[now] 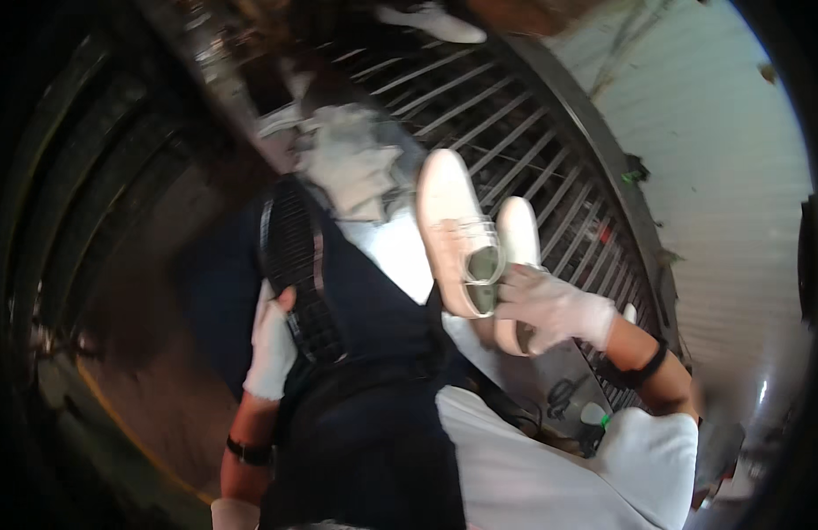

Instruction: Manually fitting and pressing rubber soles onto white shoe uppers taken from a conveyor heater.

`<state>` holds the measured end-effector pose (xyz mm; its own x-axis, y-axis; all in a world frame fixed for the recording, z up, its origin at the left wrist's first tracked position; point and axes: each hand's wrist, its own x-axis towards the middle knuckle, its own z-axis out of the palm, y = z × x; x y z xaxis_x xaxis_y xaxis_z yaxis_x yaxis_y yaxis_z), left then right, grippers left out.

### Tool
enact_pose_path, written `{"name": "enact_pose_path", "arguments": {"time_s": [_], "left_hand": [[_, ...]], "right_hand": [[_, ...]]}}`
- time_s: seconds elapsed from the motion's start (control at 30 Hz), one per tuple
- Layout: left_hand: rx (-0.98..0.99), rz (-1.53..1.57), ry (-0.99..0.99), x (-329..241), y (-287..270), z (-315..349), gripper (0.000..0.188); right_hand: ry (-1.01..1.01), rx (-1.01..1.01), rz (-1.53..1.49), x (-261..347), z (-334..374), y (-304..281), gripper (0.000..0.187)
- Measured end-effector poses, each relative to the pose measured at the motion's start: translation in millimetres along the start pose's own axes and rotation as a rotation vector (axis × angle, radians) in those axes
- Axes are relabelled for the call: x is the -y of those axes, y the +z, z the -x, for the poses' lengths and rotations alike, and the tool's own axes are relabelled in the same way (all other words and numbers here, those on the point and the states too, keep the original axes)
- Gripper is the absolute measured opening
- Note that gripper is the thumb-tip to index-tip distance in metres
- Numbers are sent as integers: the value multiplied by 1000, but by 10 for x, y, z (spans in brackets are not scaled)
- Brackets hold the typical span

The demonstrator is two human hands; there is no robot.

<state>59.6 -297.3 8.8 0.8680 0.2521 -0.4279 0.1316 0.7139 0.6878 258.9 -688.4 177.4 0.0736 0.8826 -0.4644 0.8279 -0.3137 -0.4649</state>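
My left hand (272, 349), in a white glove with the thumb tip showing, grips a shoe (291, 252) with its black ridged sole turned up. This shoe lies over dark cloth on my lap. On the right, my gloved right hand (555, 309) has its fingers closed over the opening of a cream shoe (519, 234). Just left of it rests another cream lace-up shoe (447, 199), toe pointing away, with loose laces and a green insole. My right fingertips come up close to its heel; whether they touch it I cannot tell.
A slatted metal rack (515, 132) runs along the right, beside a pale panel (736, 168). Crumpled greyish cloth or paper (351, 159) lies ahead. Dark-handled scissors (561, 397) lie below my right hand. Another white shoe (440, 24) is at the far end.
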Motion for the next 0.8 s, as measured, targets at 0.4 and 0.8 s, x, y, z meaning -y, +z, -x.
{"name": "enact_pose_path", "arguments": {"time_s": [0.4,0.8], "left_hand": [[-151,-67,235,371,-492,117,80],[-117,-90,-23,100,-20,-35,102]], "right_hand": [[852,-804,-652,355,-932,420,114],[858,-1013,-846,-307,-1072,1062,88]]}}
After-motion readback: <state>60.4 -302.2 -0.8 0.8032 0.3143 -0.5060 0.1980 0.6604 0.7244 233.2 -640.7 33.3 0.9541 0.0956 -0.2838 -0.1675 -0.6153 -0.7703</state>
